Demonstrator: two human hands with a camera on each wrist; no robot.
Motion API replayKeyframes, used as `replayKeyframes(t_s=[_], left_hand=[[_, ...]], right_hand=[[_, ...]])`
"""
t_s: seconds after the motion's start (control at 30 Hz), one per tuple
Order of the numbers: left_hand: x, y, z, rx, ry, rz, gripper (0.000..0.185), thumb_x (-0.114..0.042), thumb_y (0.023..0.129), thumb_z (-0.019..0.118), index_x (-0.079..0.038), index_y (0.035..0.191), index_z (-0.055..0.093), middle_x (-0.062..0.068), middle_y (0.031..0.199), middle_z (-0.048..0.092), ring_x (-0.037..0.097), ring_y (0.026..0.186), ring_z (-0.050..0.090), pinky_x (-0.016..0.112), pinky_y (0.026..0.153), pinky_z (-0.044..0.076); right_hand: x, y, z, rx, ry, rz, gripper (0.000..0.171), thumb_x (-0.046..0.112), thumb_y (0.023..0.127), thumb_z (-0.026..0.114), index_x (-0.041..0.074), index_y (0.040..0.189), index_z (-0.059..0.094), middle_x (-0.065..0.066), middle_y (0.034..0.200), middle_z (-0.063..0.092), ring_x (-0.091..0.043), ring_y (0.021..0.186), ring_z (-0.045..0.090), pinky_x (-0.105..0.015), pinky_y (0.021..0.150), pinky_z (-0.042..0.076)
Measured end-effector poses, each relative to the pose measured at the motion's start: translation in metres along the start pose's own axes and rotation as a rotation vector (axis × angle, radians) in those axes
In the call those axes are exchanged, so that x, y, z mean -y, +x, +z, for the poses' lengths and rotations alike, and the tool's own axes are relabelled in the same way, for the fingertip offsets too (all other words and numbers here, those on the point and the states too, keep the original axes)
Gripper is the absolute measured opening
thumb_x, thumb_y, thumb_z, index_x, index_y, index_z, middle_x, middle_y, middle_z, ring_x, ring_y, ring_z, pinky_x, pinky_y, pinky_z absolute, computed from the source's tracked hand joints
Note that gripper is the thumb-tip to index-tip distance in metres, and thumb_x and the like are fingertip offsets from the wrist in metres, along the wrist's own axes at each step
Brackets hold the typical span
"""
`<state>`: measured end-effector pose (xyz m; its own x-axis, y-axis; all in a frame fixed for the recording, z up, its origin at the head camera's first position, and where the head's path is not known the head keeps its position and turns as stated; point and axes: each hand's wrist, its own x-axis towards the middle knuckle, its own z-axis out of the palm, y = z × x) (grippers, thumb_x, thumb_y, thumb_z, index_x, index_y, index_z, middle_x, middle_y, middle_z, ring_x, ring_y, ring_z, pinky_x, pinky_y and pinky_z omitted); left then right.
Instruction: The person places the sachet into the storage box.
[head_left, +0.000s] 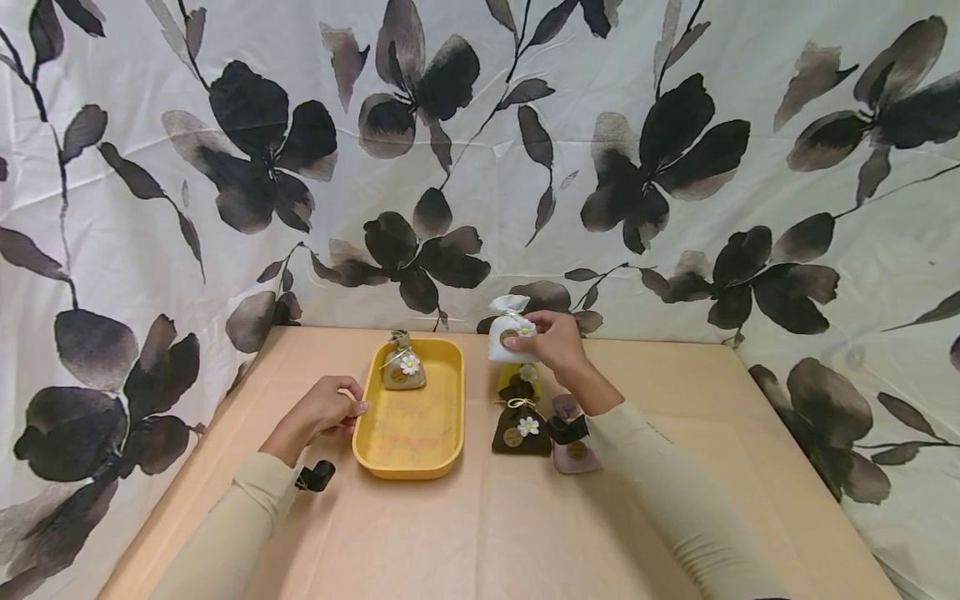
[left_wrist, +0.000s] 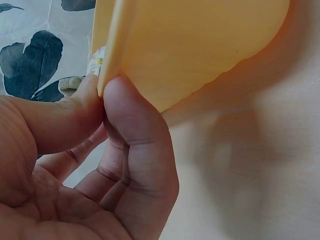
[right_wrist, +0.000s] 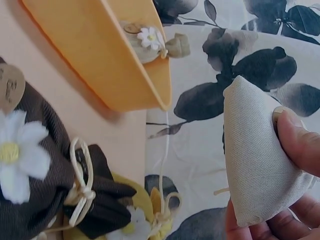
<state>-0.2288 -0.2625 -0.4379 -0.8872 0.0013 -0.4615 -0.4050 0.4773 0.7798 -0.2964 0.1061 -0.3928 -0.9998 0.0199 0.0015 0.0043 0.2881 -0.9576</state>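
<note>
My right hand (head_left: 558, 342) holds a small white cloth pouch (head_left: 504, 343) up above the other pouches, thumb on its front by a flower and round tag. In the right wrist view the white pouch (right_wrist: 255, 150) shows its plain bottom, with the thumb on one side and fingers on the other. The left hand (head_left: 327, 410) pinches the left rim of a yellow tray (head_left: 408, 462) between thumb and forefinger, seen close in the left wrist view. Inside the tray, at its back, sits a grey-beige pouch (head_left: 403, 377) with a white flower.
Under the right hand are a dark brown pouch (head_left: 517, 437) with a cream bow, a yellow pouch (head_left: 504, 379) behind it, and a mauve pouch (head_left: 576, 460) partly hidden by the wrist. A floral cloth (head_left: 525, 208) hangs behind the table (head_left: 420, 542).
</note>
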Motion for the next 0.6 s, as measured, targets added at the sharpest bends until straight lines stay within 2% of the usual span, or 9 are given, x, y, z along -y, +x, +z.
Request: replayKeyframes(t_s=[0.6], left_hand=[[0.001, 0.001, 0.0, 0.001, 0.002, 0.007, 0.013, -0.009, 0.1, 0.068, -0.003, 0.108, 0.059, 0.007, 0.081, 0.06, 0.014, 0.063, 0.06, 0.028, 0.059, 0.057]], right_hand=[[0.011, -0.002, 0.022, 0.019, -0.011, 0.0, 0.053, 0.009, 0.073, 0.095, 0.0, 0.121, 0.073, 0.0, 0.086, 0.064, -0.014, 0.079, 0.057, -0.02, 0.065, 0.049]])
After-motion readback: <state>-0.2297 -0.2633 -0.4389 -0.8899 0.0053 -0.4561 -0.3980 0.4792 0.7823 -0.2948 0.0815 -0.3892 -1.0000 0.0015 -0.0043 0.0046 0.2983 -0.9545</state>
